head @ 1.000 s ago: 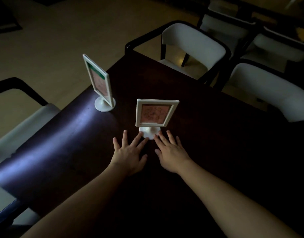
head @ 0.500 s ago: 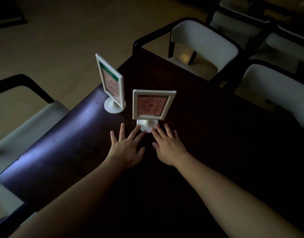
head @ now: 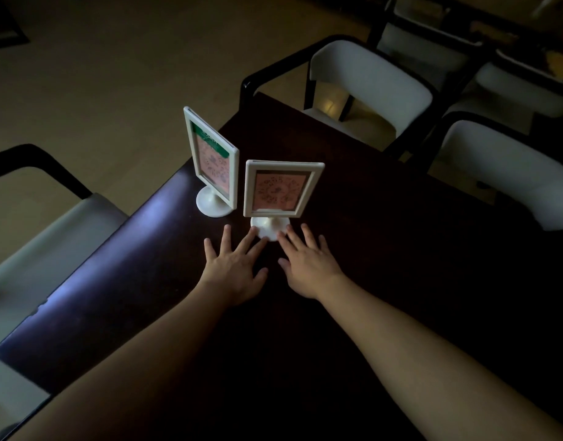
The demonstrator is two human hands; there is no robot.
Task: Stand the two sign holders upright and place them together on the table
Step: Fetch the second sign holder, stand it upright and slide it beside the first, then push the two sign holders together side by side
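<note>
Two white sign holders stand upright on the dark table. The taller one, with a green strip on its pink card, is turned edge-on near the table's left edge. The shorter one faces me, just right of it, almost touching. My left hand and my right hand lie flat on the table with fingers spread. Their fingertips touch the shorter holder's round base from both sides. Neither hand grips anything.
White-cushioned chairs with black frames stand around the table: one at the left, one at the far end, one at the right. More chairs stand behind at top right. The table's left edge runs close to the taller holder.
With both hands' fingertips on its base, the shorter holder has slid left and away from me across the table, closing the gap to the taller one, which stayed put.
</note>
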